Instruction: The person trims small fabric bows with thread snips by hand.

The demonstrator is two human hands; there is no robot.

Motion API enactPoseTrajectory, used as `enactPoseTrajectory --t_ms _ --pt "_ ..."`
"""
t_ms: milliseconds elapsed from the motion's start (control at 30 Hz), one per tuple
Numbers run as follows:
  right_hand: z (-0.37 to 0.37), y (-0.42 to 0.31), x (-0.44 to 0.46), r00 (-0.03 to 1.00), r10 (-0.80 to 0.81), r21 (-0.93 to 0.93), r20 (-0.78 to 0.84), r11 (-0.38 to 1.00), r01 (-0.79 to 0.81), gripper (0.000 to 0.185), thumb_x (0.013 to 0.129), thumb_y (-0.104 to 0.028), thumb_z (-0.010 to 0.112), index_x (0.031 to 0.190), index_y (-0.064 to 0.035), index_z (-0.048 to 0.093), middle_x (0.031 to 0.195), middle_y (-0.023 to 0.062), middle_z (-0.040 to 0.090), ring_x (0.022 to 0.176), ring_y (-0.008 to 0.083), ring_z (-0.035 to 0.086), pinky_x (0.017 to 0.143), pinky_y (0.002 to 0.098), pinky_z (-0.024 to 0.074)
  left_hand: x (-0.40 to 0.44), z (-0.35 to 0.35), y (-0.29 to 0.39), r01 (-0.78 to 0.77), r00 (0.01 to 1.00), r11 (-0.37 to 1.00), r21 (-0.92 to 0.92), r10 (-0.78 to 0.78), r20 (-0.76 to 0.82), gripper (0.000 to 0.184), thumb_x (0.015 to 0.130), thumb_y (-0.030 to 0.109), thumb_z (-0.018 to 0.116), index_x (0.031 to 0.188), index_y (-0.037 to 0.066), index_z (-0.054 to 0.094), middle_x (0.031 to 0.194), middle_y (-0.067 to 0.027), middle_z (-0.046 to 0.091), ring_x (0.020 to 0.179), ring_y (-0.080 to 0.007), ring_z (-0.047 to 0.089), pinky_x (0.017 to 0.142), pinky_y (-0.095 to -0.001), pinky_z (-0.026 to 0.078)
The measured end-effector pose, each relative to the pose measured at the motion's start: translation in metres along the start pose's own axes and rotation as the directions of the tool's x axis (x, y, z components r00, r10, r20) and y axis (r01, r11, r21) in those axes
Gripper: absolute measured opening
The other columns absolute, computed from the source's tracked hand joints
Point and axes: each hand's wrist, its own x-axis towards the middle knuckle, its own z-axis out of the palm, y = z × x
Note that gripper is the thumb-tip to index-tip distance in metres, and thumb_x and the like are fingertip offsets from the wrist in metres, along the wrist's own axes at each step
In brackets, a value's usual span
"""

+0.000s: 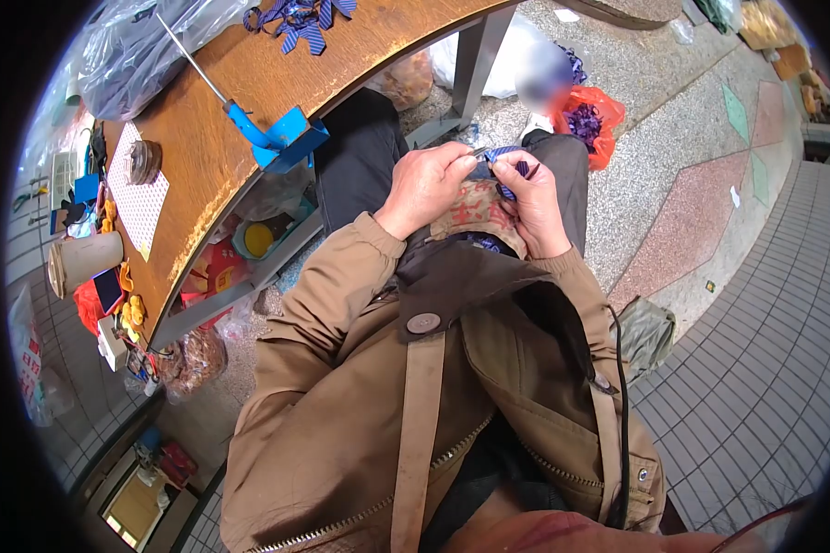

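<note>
Above my lap, both hands are brought close together at a narrow blue striped fabric strip (501, 152). My left hand (426, 189) is closed, thumb and forefinger pinching at the strip's left end. A thin dark sliver shows by those fingertips; its kind is too small to tell. My right hand (537, 198) is closed around the strip, and a darker striped fold pokes out beside its thumb. The lower fingers of both hands are partly hidden. Beneath them, a pale cloth with red lettering (475, 207) lies over my lap, with more dark blue striped fabric below it.
To the left is a worn wooden table (249, 101), bearing a blue bracket with a metal rod (290, 138), a round dark weight (143, 163) and several striped fabric pieces (304, 23). A red plastic bag (604, 106) of purple strips sits on the floor beyond my knees.
</note>
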Motion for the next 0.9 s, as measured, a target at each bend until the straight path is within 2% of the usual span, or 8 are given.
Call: enactPoseTrajectory --t_ms 33,167,367,500,533,667,833,900 --pt "0.001 0.0 0.0 1.0 -0.001 0.001 -0.001 1.0 0.001 0.002 0.088 -0.004 0.064 0.09 -0.0035 0.065 0.086 0.0 0.061 0.073 0.0051 0.048 0.07 0.0162 0.039 0.0 0.0 0.0 -0.001 1.0 1.0 0.0 0.001 0.001 0.018 0.088 0.016 0.061 0.098 0.003 0.068 0.076 -0.0082 0.068 0.06 -0.0228 0.059 0.058 -0.031 0.045" --pt "0.009 0.0 0.0 0.992 -0.125 -0.012 -0.002 0.992 0.125 0.002 0.089 -0.009 0.066 0.089 -0.0079 0.064 0.066 -0.0061 0.053 0.049 -0.0011 0.033 0.04 0.0137 0.0221 0.0 0.0 0.0 -0.032 0.999 0.996 0.083 0.032 -0.006 0.017 0.089 0.016 0.061 0.098 0.003 0.068 0.075 -0.0074 0.068 0.059 -0.0209 0.057 0.057 -0.03 0.044" --pt "0.006 -0.002 -0.002 0.996 -0.087 -0.06 -0.005 0.994 0.087 0.002 0.089 -0.006 0.063 0.088 -0.0043 0.063 0.082 0.0008 0.06 0.061 0.0027 0.044 0.054 0.015 0.036 0.001 -0.003 0.001 -0.048 0.999 0.993 0.107 0.046 0.024 0.018 0.089 0.016 0.061 0.099 0.003 0.068 0.073 -0.0066 0.067 0.058 -0.0194 0.055 0.057 -0.0293 0.044" --pt "-0.002 -0.002 0.004 0.997 0.046 0.318 0.063 0.946 -0.064 0.006 0.094 -0.01 0.059 0.09 -0.0052 0.058 0.079 0.0027 0.058 0.049 0.0024 0.037 0.04 0.0161 0.0291 0.001 -0.002 -0.001 -0.002 1.0 1.0 -0.001 0.002 -0.006 0.018 0.088 0.015 0.061 0.101 0.003 0.066 0.073 -0.0062 0.066 0.058 -0.0185 0.054 0.058 -0.0291 0.044" --pt "-0.004 -0.001 0.006 0.998 0.041 0.32 0.056 0.946 -0.057 0.006 0.094 -0.01 0.059 0.09 -0.0052 0.058 0.079 0.0027 0.058 0.049 0.0024 0.037 0.04 0.0161 0.0291 0.002 -0.002 -0.002 -0.009 1.0 1.0 -0.003 0.009 0.001 0.018 0.088 0.015 0.061 0.101 0.003 0.066 0.073 -0.0062 0.066 0.058 -0.0185 0.054 0.058 -0.0291 0.044" --pt "-0.008 0.005 0.016 0.985 0.088 0.6 0.151 0.784 -0.162 0.009 0.098 -0.014 0.054 0.093 -0.0061 0.053 0.078 0.0048 0.057 0.042 0.0034 0.032 0.034 0.0179 0.0248 -0.002 -0.003 -0.004 -0.016 0.999 0.997 -0.072 0.019 0.035 0.018 0.088 0.014 0.06 0.101 0.003 0.066 0.074 -0.0066 0.065 0.059 -0.0187 0.052 0.058 -0.0287 0.043" --pt "-0.013 0.008 0.019 0.969 0.155 0.721 0.195 0.646 -0.249 0.011 0.1 -0.016 0.051 0.095 -0.006 0.052 0.081 0.0055 0.058 0.042 0.0032 0.033 0.034 0.0185 0.0251 -0.011 0.007 -0.006 -0.113 0.993 0.994 -0.015 0.112 -0.024 0.017 0.088 0.012 0.06 0.1 0.002 0.065 0.076 -0.0066 0.065 0.06 -0.0185 0.051 0.059 -0.028 0.042" --pt "-0.012 0.009 0.019 0.968 0.153 0.714 0.199 0.653 -0.25 0.011 0.1 -0.016 0.051 0.095 -0.0058 0.052 0.081 0.0055 0.058 0.042 0.0032 0.033 0.035 0.0184 0.0251 -0.01 0.01 -0.006 -0.132 0.991 0.991 -0.013 0.131 -0.029 0.017 0.088 0.012 0.06 0.1 0.002 0.065 0.077 -0.0066 0.065 0.06 -0.0184 0.051 0.059 -0.0279 0.042"
